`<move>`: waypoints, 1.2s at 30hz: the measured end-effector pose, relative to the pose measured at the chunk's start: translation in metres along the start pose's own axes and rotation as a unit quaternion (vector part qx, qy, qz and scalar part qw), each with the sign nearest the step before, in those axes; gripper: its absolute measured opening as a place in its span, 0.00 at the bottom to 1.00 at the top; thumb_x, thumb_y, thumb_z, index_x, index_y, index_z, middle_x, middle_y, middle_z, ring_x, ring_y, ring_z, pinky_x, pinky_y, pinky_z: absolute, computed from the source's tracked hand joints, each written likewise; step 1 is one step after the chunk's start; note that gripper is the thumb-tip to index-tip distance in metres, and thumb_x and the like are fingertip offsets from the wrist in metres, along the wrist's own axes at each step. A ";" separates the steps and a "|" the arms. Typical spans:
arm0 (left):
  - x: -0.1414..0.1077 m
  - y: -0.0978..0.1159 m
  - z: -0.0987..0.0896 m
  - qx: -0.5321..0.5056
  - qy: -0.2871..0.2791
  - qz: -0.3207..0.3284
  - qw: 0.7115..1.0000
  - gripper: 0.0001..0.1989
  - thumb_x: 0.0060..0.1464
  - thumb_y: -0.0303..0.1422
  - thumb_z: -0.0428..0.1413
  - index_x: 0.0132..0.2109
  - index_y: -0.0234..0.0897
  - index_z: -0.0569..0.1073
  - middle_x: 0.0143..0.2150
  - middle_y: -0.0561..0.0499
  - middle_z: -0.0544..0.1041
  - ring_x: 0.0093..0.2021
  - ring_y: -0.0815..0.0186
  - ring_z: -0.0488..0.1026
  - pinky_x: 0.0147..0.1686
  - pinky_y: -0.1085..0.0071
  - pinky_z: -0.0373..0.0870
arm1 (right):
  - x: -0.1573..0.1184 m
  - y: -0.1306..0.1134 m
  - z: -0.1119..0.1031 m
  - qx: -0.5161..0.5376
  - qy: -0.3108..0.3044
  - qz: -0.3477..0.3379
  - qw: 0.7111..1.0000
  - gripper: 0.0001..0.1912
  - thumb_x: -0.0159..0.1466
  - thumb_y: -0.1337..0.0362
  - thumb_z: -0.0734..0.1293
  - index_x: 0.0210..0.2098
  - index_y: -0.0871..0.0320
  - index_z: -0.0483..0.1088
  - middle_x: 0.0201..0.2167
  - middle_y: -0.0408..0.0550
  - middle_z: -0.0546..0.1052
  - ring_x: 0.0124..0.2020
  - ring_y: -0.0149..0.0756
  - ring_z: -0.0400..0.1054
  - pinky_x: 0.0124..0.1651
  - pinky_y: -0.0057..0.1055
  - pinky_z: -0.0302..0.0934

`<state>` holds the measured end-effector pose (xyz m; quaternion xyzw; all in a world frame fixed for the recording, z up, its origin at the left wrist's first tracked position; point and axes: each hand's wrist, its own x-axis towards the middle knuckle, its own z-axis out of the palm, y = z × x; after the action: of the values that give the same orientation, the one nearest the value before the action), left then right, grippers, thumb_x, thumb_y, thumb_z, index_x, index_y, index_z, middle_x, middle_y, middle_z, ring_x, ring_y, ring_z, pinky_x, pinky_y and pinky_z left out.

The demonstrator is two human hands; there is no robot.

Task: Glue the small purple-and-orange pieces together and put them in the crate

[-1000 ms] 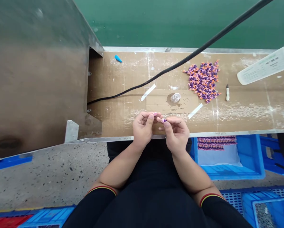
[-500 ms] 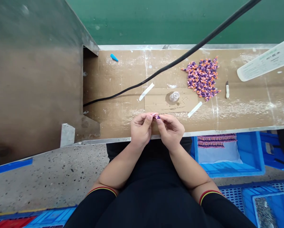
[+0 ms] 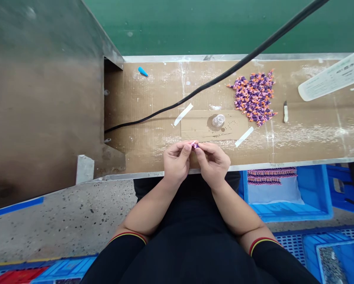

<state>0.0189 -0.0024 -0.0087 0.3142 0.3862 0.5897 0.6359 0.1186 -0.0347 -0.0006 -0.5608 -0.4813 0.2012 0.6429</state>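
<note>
My left hand (image 3: pixel 177 161) and my right hand (image 3: pixel 214 162) meet over the front edge of the bench, both closed in a pinch. Between the fingertips is a small purple-and-pink piece (image 3: pixel 196 145). Its pink end lies at the left fingers, the purple part at the right thumb; whether it is one part or two joined, I cannot tell. Just beyond the hands, a small clear plastic cup (image 3: pixel 218 120) stands on a cardboard pad (image 3: pixel 193 128) with wet spots around it. Farther right lies a heap of small purple, pink and orange pieces (image 3: pixel 254 96).
White tape strips (image 3: pixel 183 114) hold the pad. A black cable (image 3: pixel 179 101) crosses the bench. A blue tapered cap (image 3: pixel 142 71), a small knife (image 3: pixel 285 112) and a large white bottle (image 3: pixel 330 77) lie around. Below right, a blue bin (image 3: pixel 314 189) holds rows of similar pieces (image 3: pixel 271 172). A metal housing (image 3: pixel 47 98) borders the left.
The view has shifted very slightly. Both hands keep the same pinch on the piece, with hardly any finger movement.
</note>
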 end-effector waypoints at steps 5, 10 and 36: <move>-0.002 -0.001 0.003 0.042 0.010 0.048 0.998 0.14 0.55 0.48 0.74 0.36 0.43 0.87 0.40 0.47 0.88 0.42 0.64 0.87 0.48 0.69 0.85 | -0.002 0.004 -0.002 -0.026 -0.002 -0.008 1.000 0.04 0.70 0.63 0.76 0.44 0.48 0.84 0.40 0.46 0.87 0.39 0.40 0.84 0.44 0.40 0.83; -0.003 0.000 0.002 0.087 0.017 0.069 0.994 0.16 0.56 0.50 0.73 0.36 0.42 0.87 0.41 0.47 0.88 0.42 0.63 0.87 0.48 0.67 0.86 | -0.003 0.003 -0.001 -0.029 0.009 -0.007 1.000 0.02 0.69 0.62 0.76 0.42 0.48 0.84 0.39 0.46 0.87 0.39 0.40 0.84 0.43 0.40 0.83; -0.008 -0.001 -0.002 0.128 -0.072 0.162 0.976 0.17 0.70 0.50 0.59 0.50 0.48 0.88 0.51 0.44 0.87 0.57 0.52 0.85 0.62 0.51 0.81 | 0.001 0.006 -0.005 0.000 0.021 0.033 0.999 0.02 0.70 0.61 0.75 0.41 0.49 0.83 0.39 0.46 0.87 0.40 0.39 0.84 0.44 0.39 0.82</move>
<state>0.0170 -0.0109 -0.0094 0.4930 0.3554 0.6063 0.5129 0.1249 -0.0344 -0.0051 -0.5803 -0.4489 0.2108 0.6460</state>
